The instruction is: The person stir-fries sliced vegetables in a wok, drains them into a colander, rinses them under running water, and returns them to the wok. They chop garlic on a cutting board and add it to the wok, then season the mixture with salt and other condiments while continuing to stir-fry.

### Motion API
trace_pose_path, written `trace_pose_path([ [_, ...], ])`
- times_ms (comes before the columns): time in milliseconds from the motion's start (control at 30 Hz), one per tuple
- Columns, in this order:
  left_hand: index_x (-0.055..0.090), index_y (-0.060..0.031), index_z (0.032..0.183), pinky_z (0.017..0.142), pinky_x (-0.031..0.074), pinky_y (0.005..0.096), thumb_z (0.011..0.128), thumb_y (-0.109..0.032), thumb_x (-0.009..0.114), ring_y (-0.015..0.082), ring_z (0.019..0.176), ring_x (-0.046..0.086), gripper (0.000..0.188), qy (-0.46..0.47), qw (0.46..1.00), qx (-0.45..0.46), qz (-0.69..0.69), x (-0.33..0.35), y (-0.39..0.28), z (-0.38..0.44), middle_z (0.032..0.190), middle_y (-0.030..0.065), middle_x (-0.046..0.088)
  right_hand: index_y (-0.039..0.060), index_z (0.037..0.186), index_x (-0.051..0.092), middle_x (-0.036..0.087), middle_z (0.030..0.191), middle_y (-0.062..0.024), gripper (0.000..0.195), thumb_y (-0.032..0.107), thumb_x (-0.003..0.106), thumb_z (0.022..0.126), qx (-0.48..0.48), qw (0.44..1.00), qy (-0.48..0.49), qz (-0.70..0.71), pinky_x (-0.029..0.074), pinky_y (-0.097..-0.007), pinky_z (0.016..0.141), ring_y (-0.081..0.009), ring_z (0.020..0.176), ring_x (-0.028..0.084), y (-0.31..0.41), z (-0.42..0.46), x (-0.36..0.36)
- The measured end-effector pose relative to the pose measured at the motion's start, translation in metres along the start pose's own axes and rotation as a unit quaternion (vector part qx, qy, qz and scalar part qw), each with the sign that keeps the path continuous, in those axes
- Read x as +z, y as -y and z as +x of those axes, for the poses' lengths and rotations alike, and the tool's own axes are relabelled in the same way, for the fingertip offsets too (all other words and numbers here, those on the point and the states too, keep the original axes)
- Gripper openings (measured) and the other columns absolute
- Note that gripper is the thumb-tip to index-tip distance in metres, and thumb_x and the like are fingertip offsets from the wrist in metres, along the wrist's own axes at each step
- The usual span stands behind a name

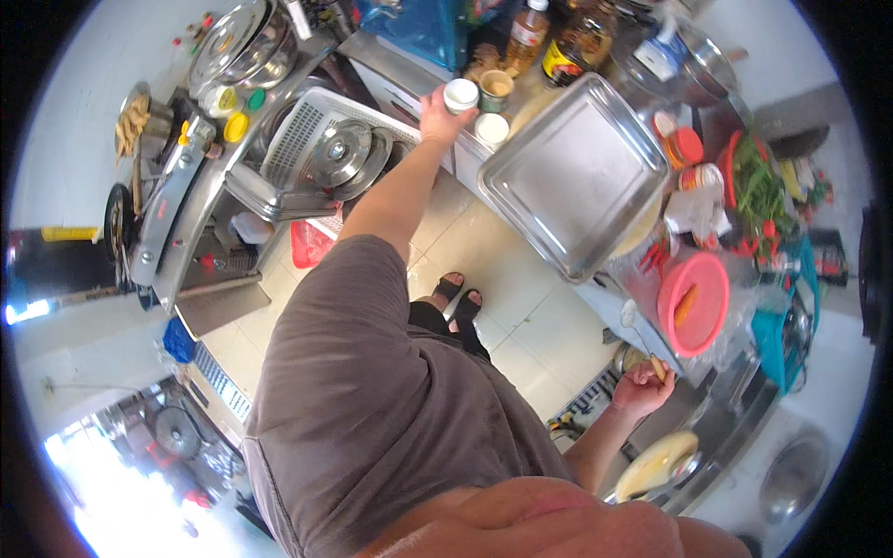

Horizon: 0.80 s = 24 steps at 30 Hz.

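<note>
My left hand (439, 115) reaches to the counter's corner, fingers around a small white jar (461, 96). Beside it stand an open jar of tan contents (496, 85) and another white-topped jar (492, 130). At the right, my right hand (643, 387) holds a spoon by its wooden handle (658, 367); its metal bowl (628, 313) points towards the counter and seems to carry something whitish. A rectangular steel tray (575, 178) lies between the two hands, jutting over the counter edge.
A pink plastic basket (718, 286) holds a carrot. Near it are a red-lidded jar (687, 146), leafy greens (760, 185) and red chillies (654, 256). Bottles, one of them brown oil (579, 45), stand behind. A white crate (307, 115) holds steel lids. A red basket (309, 244) rests on the floor.
</note>
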<state>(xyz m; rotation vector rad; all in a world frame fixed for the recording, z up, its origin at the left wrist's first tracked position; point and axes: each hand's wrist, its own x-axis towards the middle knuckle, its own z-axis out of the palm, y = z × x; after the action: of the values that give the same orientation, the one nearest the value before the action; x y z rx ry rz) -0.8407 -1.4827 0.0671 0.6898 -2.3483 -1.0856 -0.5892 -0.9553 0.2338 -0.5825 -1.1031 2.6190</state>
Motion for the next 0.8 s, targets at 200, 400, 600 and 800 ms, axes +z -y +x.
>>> trace_pose_path([
  [200, 0.035, 0.0016, 0.133, 0.096, 0.043, 0.0418, 0.065, -0.039, 0.079, 0.0371, 0.114, 0.049, 0.091, 0.008, 0.995, -0.077, -0.063, -0.016, 0.017, -0.022, 0.126, 0.0250, 0.045, 0.0022, 0.099, 0.058, 0.049, 0.066, -0.0038, 0.029, 0.029, 0.048, 0.095, 0.076, 0.973, 0.216, -0.029, 0.034, -0.0238, 0.049, -0.0113, 0.053, 0.040, -0.058, 0.054, 0.094],
  [400, 0.054, -0.0090, 0.121, 0.075, 0.050, 0.0400, 0.080, -0.026, 0.063, 0.0282, 0.083, 0.062, 0.045, 0.329, 0.944, 0.012, 0.019, -0.211, 0.066, -0.215, 0.101, 0.0159, 0.058, 0.0017, 0.111, 0.055, 0.060, 0.082, -0.0087, 0.029, 0.024, 0.053, 0.093, 0.188, 0.936, 0.289, -0.068, 0.045, -0.0250, 0.062, -0.0155, 0.067, 0.054, -0.171, 0.038, 0.255],
  [600, 0.066, -0.0085, 0.102, 0.080, 0.051, 0.0383, 0.082, -0.021, 0.060, 0.0300, 0.088, 0.065, 0.025, 0.068, 0.941, -0.327, 0.059, -0.369, 0.205, -0.302, 0.097, 0.0146, 0.067, 0.0008, 0.113, 0.057, 0.065, 0.093, -0.0115, 0.026, 0.019, 0.053, 0.094, 0.107, 0.814, 0.515, -0.247, 0.046, -0.0250, 0.062, -0.0141, 0.075, 0.059, -0.316, -0.060, 0.404],
  [800, 0.062, -0.0041, 0.110, 0.085, 0.050, 0.0380, 0.080, -0.025, 0.062, 0.0309, 0.095, 0.063, 0.037, 0.032, 0.876, -0.477, 0.069, -0.439, 0.369, -0.307, 0.101, 0.0183, 0.066, 0.0033, 0.115, 0.059, 0.067, 0.099, -0.0100, 0.028, 0.015, 0.061, 0.090, -0.035, 0.691, 0.663, -0.285, 0.049, -0.0280, 0.071, -0.0154, 0.083, 0.062, -0.550, -0.198, 0.579],
])
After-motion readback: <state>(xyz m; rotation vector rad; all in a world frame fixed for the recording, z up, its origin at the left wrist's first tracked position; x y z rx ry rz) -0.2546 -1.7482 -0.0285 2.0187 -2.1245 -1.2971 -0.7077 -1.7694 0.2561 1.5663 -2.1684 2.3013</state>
